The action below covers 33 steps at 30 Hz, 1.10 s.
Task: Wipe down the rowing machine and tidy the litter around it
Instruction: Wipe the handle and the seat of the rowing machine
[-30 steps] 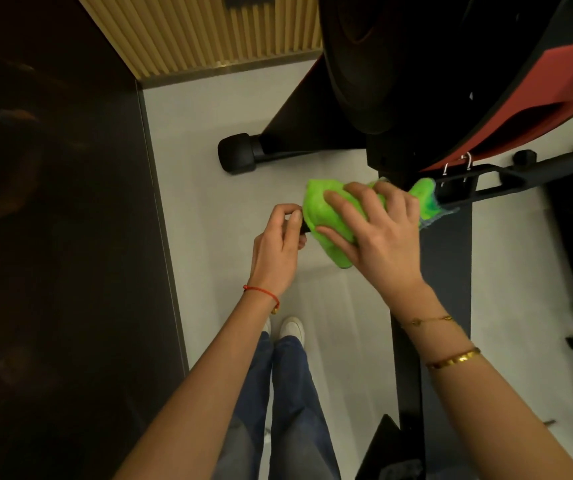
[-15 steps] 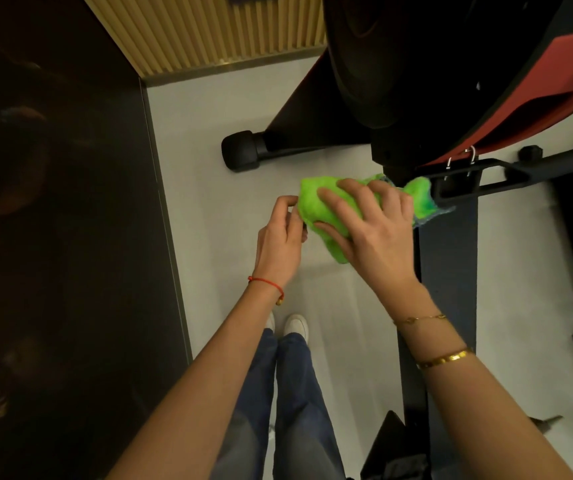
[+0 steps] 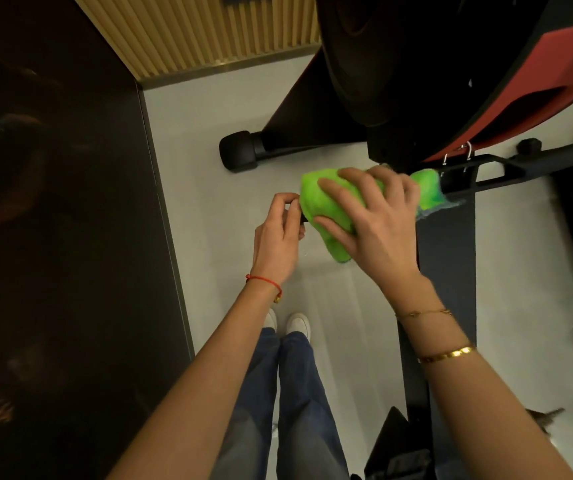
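Observation:
A bright green cloth is wrapped around the left half of the rowing machine's black pull handle. My right hand clasps the cloth over the bar. My left hand pinches the bar's left end just beside the cloth; only a sliver of black shows between its fingertips. The rower's black and red body rises behind the handle. Its black rail runs back along the floor under my right arm.
A dark glossy wall panel stands close on the left. Slatted wood wall at the back. The rower's front foot with a round black end cap rests on the pale floor. A small scrap lies at lower right.
My right hand and the cloth have slid a little leftward along the handle, toward my left hand. The left hand stays on the bar's end.

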Motion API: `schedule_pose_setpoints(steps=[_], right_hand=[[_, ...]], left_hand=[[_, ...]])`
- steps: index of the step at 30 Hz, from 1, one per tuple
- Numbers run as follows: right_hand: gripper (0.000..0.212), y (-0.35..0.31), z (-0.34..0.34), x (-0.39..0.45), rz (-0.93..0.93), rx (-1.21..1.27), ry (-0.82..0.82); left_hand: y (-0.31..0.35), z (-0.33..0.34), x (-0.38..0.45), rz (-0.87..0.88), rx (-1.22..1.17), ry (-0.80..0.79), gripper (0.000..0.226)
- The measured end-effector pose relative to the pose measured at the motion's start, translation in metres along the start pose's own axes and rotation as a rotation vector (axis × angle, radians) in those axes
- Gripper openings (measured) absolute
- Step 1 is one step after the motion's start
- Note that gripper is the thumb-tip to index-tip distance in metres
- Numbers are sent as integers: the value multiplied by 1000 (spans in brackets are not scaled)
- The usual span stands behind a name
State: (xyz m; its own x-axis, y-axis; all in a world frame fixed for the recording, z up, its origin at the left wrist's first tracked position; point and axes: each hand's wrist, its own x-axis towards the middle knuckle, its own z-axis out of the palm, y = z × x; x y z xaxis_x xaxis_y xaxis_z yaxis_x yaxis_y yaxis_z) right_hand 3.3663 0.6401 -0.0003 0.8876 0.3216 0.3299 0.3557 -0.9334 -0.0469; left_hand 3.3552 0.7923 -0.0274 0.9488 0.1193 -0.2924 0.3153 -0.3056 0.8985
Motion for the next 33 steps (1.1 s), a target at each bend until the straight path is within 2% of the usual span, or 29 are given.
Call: schedule_pose_setpoints(steps=[6, 12, 17, 21, 23, 26, 30, 33], right_hand=[[45, 33, 4, -20, -32, -23, 29], [42, 41, -2, -23, 141, 32, 65], [33, -5, 7, 12, 19, 31, 46], [39, 19, 3, -3, -18, 8, 13], [44, 39, -1, -20, 59, 8, -18], [50, 45, -11, -42, 268, 58, -65], [52, 30, -34, -64, 530, 212, -74], [51, 10, -60, -85, 725, 339, -89]], left_hand=[[0, 3, -1, 3, 14, 47, 25], [7, 3, 9, 19, 8, 48, 25], [2, 2, 11, 20, -31, 24, 24], [1, 2, 10, 27, -40, 46, 25], [1, 2, 9, 15, -43, 51, 25], [4, 2, 7, -3, -49, 21, 26], [11, -3, 3, -87, -46, -41, 26], [20, -17, -2, -144, 47, -75, 37]])
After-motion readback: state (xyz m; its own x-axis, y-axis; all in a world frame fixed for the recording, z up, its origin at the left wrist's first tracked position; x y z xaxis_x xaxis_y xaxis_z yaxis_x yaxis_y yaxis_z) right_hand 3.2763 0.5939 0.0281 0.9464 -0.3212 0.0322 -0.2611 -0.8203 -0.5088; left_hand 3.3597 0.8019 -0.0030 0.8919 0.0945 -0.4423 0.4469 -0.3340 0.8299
